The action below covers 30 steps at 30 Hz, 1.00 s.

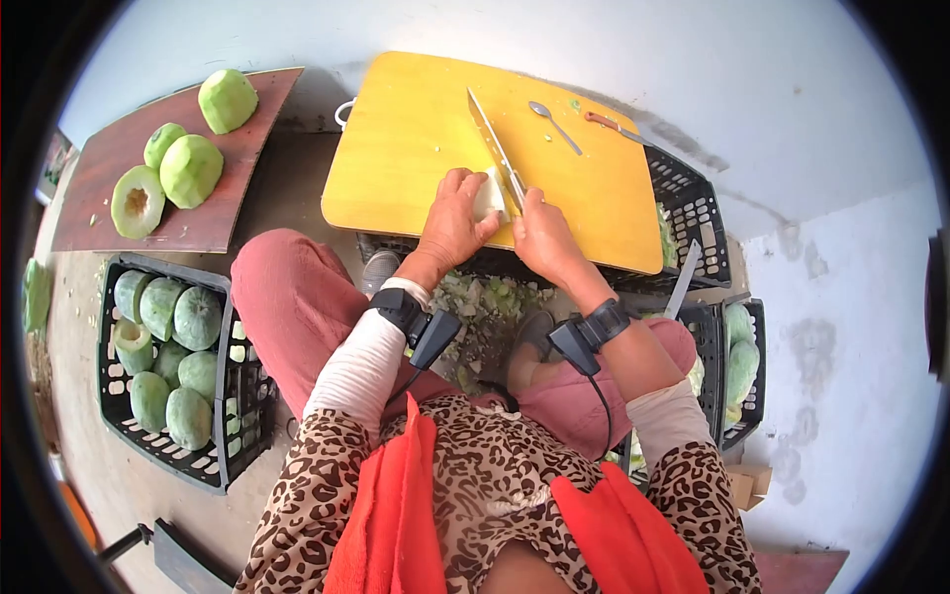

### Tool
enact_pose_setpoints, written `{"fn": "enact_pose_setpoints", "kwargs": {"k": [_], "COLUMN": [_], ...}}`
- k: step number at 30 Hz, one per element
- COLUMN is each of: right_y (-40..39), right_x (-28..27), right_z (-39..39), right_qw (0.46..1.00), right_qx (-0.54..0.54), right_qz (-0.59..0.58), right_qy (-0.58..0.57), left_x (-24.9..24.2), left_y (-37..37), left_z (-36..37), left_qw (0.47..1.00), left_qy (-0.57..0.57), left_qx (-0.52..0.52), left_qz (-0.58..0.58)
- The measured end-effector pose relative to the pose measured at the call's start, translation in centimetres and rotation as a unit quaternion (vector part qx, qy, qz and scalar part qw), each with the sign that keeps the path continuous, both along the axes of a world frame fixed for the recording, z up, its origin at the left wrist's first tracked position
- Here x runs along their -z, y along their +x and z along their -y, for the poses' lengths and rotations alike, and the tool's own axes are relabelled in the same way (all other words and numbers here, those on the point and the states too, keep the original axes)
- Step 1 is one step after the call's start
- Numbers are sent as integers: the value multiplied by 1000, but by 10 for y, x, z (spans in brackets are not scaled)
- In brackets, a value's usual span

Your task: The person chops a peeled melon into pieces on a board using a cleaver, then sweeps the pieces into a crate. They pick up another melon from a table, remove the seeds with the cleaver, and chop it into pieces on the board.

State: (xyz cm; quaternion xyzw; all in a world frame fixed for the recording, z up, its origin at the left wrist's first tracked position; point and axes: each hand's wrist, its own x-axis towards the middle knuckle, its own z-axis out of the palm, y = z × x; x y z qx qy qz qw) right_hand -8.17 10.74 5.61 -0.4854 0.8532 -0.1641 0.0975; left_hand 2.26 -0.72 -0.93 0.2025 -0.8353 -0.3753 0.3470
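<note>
My left hand [457,220] is closed on a pale white-green melon piece [488,197] at the near edge of the yellow board [396,148]. Its fingers lie along the left side of the piece. My right hand [546,234] grips a knife [492,134] by the handle, and the long blade points up and away over the board, right beside the melon piece. Farther back on the board lie a metal spoon [556,128] and a small knife with an orange-brown handle [606,122].
Peeled green melons [191,170], one cut open and hollow, sit on a dark red board [99,213] at left. Below it, a black crate [163,453] holds several unpeeled melons [197,319]. Another crate [698,198] stands at right, near an upright blade [683,280]. Peelings [480,312] litter the floor.
</note>
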Motion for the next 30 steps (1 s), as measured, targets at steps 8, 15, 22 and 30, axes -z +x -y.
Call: {"fn": "enact_pose_setpoints", "kwargs": {"k": [8,15,22,30], "right_y": [19,36,44,40], "right_x": [-43,-53,-55,-59], "right_z": [-24,-46,-50,-33], "right_qw": [999,997,998,997], "right_qx": [9,-46,-24,-27], "right_qz": [48,56,55,57], "right_qy": [-13,-24,7,52], "left_x": [-1,-2,-5,-6], "left_y": [2,0,-5,-8], "left_z": [-1,-1,-4,-4], "left_qw": [1000,1000,999,998], "left_qy": [15,9,31,66], "left_qx": [-5,-16,-16,-11], "left_qz": [-6,-6,8,8]}}
